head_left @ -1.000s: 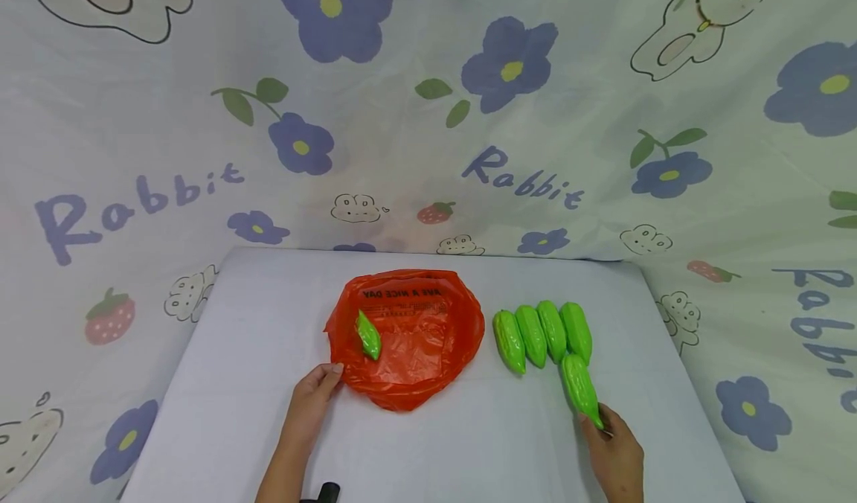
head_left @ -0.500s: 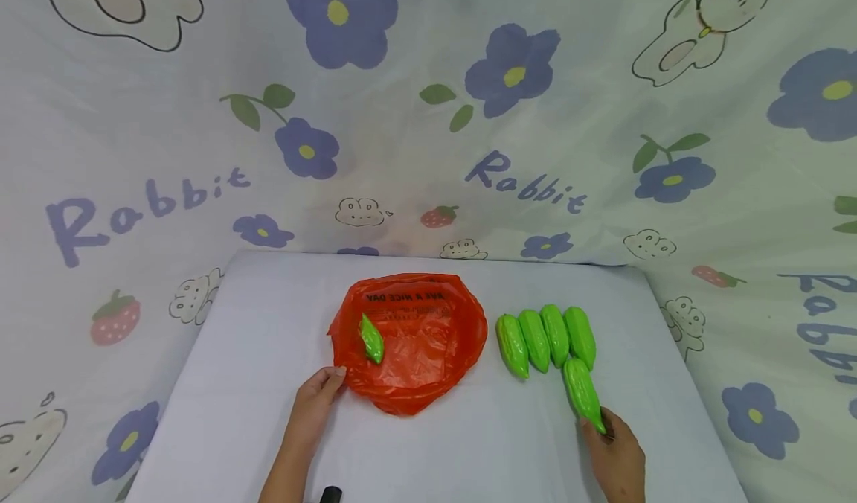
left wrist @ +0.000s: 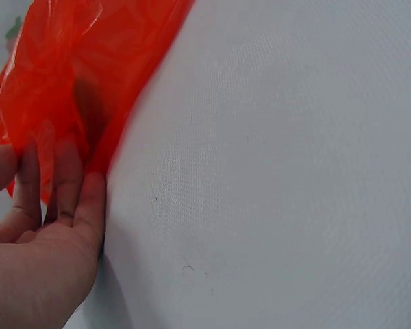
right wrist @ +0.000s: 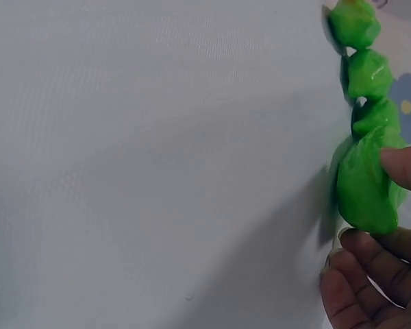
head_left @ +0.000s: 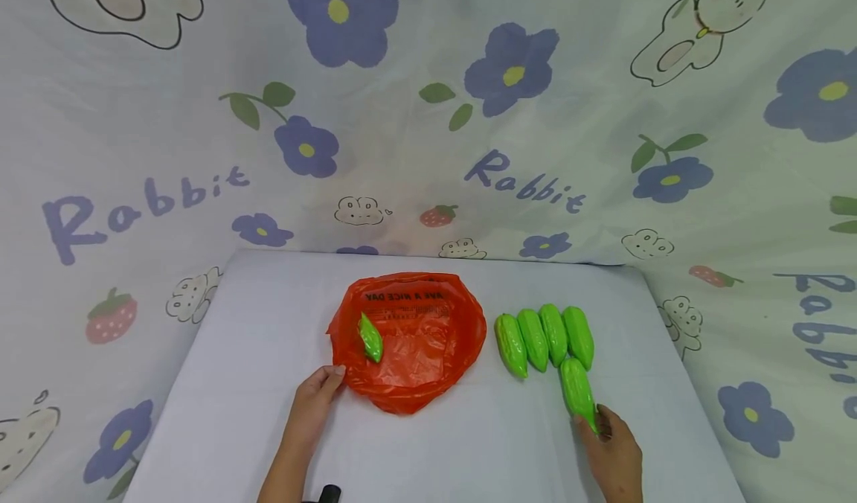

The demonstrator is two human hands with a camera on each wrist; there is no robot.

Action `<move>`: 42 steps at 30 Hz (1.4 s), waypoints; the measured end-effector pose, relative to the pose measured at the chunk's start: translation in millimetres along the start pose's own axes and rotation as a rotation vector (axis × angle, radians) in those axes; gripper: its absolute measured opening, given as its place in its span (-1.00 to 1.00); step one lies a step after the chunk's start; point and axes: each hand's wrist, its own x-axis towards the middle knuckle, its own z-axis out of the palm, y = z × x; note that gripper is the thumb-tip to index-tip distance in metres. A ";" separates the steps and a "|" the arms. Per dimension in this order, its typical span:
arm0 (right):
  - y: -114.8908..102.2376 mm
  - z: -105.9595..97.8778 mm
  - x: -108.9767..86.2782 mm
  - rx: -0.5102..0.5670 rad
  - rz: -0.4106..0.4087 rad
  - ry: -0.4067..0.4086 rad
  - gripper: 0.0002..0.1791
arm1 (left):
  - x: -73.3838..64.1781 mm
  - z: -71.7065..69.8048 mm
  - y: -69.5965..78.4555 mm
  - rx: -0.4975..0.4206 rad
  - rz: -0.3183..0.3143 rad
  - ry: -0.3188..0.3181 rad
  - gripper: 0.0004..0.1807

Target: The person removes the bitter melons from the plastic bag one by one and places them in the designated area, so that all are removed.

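A red plastic bag (head_left: 415, 350) lies with its mouth wide on the white table, one green bitter melon (head_left: 370, 337) inside at its left. My left hand (head_left: 316, 397) pinches the bag's near left rim; in the left wrist view, thumb and fingers (left wrist: 27, 178) meet the thin red plastic. To the right, several glossy bitter melons (head_left: 533, 339) lie side by side in a row. Just nearer than the row's right end is another bitter melon (head_left: 577, 391). My right hand (head_left: 614, 447) holds it by its pointed near end, thumb (right wrist: 405, 166) on one side and fingers below.
A white cloth covers the table (head_left: 455, 458). A patterned curtain (head_left: 402, 138) with flowers and rabbits rises behind its far edge and along both sides. A small black object (head_left: 330, 494) shows at the bottom edge, beside the left forearm.
The near end of the held bitter melon has swung slightly left with the right hand. The left hand and bag stay in place; the head view has shifted a little.
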 end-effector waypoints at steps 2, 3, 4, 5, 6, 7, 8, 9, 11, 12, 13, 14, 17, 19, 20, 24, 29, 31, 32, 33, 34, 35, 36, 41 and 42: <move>-0.2 1.1 0.2 -0.003 -0.002 0.005 -0.30 | -0.4 -0.1 0.5 0.000 -0.001 -0.002 -0.47; -0.3 1.5 0.3 -0.005 -0.003 0.008 -0.30 | -0.5 -0.3 0.5 0.000 -0.002 -0.003 -0.47; -0.6 1.9 0.5 -0.007 -0.003 0.009 -0.30 | -0.3 -0.3 0.6 -0.002 -0.006 -0.004 -0.47; -0.9 2.2 0.7 -0.011 -0.005 0.011 -0.30 | -0.4 -0.4 0.9 -0.004 -0.004 -0.005 -0.46; -1.3 2.4 0.9 -0.014 -0.006 0.014 -0.30 | -0.3 -0.4 1.1 -0.007 -0.005 -0.007 -0.45; -1.8 2.5 1.0 -0.015 -0.009 0.016 -0.30 | -0.3 -0.5 1.2 -0.007 -0.005 -0.009 -0.45; -2.2 2.6 1.1 -0.018 -0.012 0.018 -0.31 | -0.2 -0.6 1.3 -0.009 -0.006 -0.011 -0.44; -2.9 2.5 1.1 -0.023 -0.013 0.018 -0.31 | 0.1 -0.6 1.0 -0.010 -0.007 -0.012 -0.44; -4.5 2.0 0.8 -0.031 -0.018 0.028 -0.31 | 0.1 -0.6 0.8 -0.012 -0.009 -0.013 -0.43; -5.5 1.7 0.6 -0.035 -0.022 0.036 -0.32 | 0.3 -0.6 0.4 -0.013 -0.010 -0.013 -0.44; -7.1 1.4 0.4 -0.039 -0.027 0.044 -0.33 | 0.3 -0.8 0.4 -0.013 -0.010 -0.013 -0.43; -8.9 0.9 0.3 -0.043 -0.037 0.055 -0.33 | 0.5 -1.0 0.2 -0.012 -0.011 -0.011 -0.43; -15.1 -1.3 0.3 -0.041 -0.080 0.096 -0.35 | 0.9 -1.3 -0.8 -0.016 -0.014 -0.012 -0.42; -19.8 -2.7 0.8 -0.033 -0.114 0.125 -0.35 | 1.7 -1.5 -1.8 -0.019 -0.014 -0.015 -0.42; -22.3 -3.6 1.4 -0.025 -0.132 0.136 -0.35 | 1.9 -1.5 -1.9 -0.020 -0.014 -0.016 -0.41; -33.9 -5.5 4.5 0.011 -0.179 0.165 -0.34 | 2.1 -1.4 -1.5 -0.026 -0.015 -0.021 -0.40; -51.0 -8.6 10.3 0.027 -0.252 0.167 -0.33 | 0.8 -1.4 0.1 -0.023 -0.014 -0.019 -0.41; -57.3 -10.0 13.0 0.039 -0.292 0.170 -0.33 | 0.4 -1.3 0.2 -0.024 -0.013 -0.014 -0.43; -60.0 -10.3 14.4 0.047 -0.310 0.171 -0.33 | 0.4 -1.3 0.2 -0.025 -0.015 -0.014 -0.43; -62.6 -10.6 15.6 0.062 -0.328 0.171 -0.33 | 0.3 -1.3 0.2 -0.026 -0.015 -0.013 -0.44; -65.2 -10.6 16.7 0.075 -0.342 0.169 -0.33 | 0.4 -1.3 0.1 -0.027 -0.017 -0.012 -0.44; -67.7 -10.5 17.4 0.089 -0.354 0.167 -0.33 | 0.3 -1.3 0.2 -0.027 -0.019 -0.013 -0.44; -70.1 -10.3 18.1 0.099 -0.363 0.166 -0.33 | 0.4 -1.3 0.4 -0.029 -0.019 -0.013 -0.44; -84.4 -6.9 18.7 0.136 -0.398 0.153 -0.35 | 0.7 -1.6 0.6 -0.027 -0.022 -0.012 -0.43; -87.5 -6.1 18.6 0.139 -0.404 0.149 -0.35 | 0.7 -1.7 0.7 -0.028 -0.021 -0.013 -0.43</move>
